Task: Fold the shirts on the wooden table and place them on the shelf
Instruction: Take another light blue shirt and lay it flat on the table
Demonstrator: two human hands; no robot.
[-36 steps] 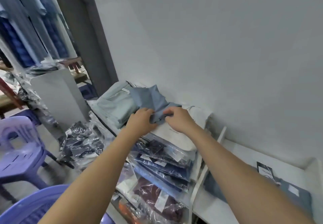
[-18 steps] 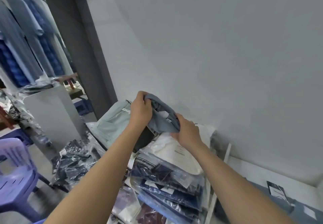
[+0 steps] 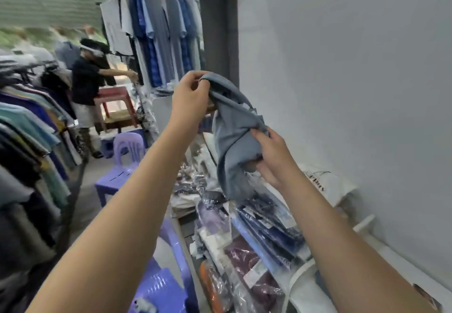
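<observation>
The blue-grey shirt (image 3: 234, 126) is up in the air, bunched and drooping, its bottom hanging just over the bagged clothes stacked by the right wall.

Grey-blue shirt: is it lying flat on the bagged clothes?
No, the left hand and right hand hold the grey-blue shirt up, bunched, hanging over the bagged clothes.

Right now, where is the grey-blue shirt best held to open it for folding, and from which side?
Probably its top edge. The grey-blue shirt hangs bunched: the left grip pinches the raised edge, the right grip clutches the crumpled middle. Bring the right grip from the right onto that same edge, so the cloth hangs flat.
</observation>
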